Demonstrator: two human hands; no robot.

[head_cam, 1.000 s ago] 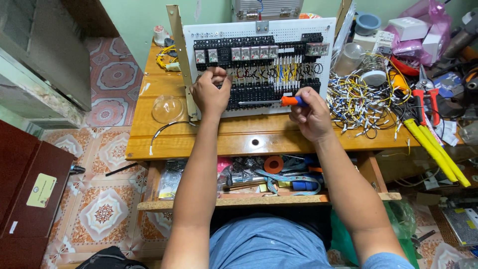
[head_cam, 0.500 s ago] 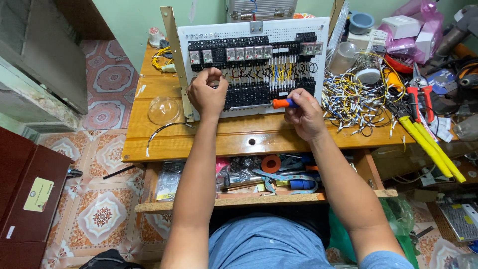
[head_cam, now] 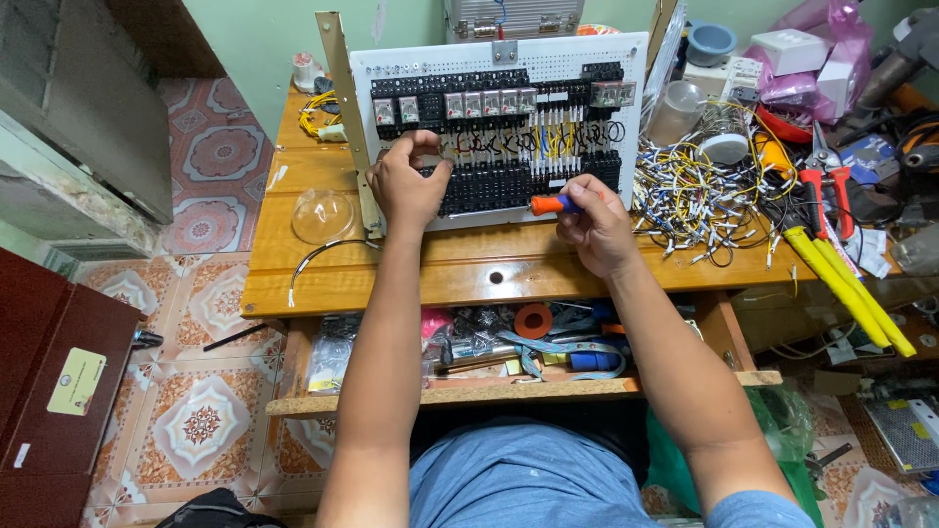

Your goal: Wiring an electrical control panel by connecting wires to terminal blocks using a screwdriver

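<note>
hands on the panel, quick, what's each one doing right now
Left hand: fingers curled against the wiring panel; held item cannot be told.
Right hand: closed on an orange-handled screwdriver.

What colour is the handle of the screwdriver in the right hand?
Orange with a blue band, on the screwdriver in the right hand; head view.

You had bare wood along the near edge of the desk (head_cam: 469, 279) in front of the white control panel (head_cam: 499, 127), enough to slide a hand across between your left hand (head_cam: 406, 186) and right hand (head_cam: 597, 230). To your right, the tangle of cut wires (head_cam: 694, 200) lay just beside the panel, with red-handled pliers (head_cam: 827, 186) and yellow-handled cutters (head_cam: 846, 288) beyond it. To your left, only a clear plastic dome (head_cam: 323, 215) and a loose black cable (head_cam: 323, 256) stood in the way.
</note>
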